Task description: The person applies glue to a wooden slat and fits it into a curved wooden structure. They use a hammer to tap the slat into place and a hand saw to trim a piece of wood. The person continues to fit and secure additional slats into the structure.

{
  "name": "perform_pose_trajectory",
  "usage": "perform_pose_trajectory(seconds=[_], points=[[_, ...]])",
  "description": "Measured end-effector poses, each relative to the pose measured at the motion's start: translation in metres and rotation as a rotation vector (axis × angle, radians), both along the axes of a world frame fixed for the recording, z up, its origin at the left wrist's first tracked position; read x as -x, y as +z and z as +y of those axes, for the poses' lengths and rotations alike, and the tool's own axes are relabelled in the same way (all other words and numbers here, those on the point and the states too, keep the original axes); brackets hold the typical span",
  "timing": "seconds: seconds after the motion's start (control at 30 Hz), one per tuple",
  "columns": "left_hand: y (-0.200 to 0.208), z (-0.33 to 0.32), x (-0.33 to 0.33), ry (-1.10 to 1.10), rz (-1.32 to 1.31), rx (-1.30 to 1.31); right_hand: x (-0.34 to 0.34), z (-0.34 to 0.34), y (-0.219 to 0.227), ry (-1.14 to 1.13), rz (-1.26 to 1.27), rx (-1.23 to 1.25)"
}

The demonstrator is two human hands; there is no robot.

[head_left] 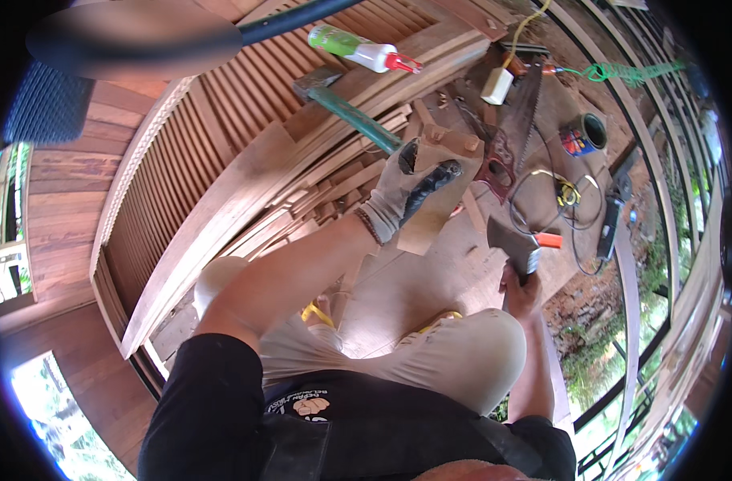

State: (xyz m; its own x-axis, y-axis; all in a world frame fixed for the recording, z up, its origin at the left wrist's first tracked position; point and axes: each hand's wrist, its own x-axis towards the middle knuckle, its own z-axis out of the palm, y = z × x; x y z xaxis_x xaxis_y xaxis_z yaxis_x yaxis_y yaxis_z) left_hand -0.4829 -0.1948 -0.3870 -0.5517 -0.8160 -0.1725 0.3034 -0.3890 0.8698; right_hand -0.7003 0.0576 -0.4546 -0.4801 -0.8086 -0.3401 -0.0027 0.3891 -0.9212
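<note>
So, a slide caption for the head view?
Gloved left hand holding a wooden block, bare right hand gripping a hatchet-like tool, with a handsaw lying beyond.

Planking (81,172), reddish-brown wood, left. Opening (57,413), lower left, daylight-white. Floor (386,293), pale brown, centre. Earth (565,319), reddish-brown, right, with greenery (586,381). Bars (663,200), long, far right. Daylight strongest at the sides.

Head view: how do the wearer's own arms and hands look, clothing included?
The left hand wears a pale grey glove with black coated areas and a darker-edged cuff. The right hand looks gloveless. Both forearms are bare below short black sleeves.
</note>
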Motion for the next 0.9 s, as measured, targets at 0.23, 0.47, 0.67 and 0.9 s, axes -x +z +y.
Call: perform_pose_trajectory(seconds=[0.23,0.47,0.67,0.9], points=[[-0.004,0.032,0.045,0.130,-0.085,0.262,-0.002,-0.049,0.152,0.040,0.219,0.313],[-0.011,0.039,0.056,0.198,-0.212,0.539,0.013,-0.077,0.220,0.192,0.368,0.202],[-0.010,0.038,0.056,0.224,-0.281,0.679,0.006,-0.094,0.231,0.091,0.418,0.207],[-0.008,0.039,0.055,0.220,-0.274,0.639,0.007,-0.098,0.239,0.095,0.466,0.063]])
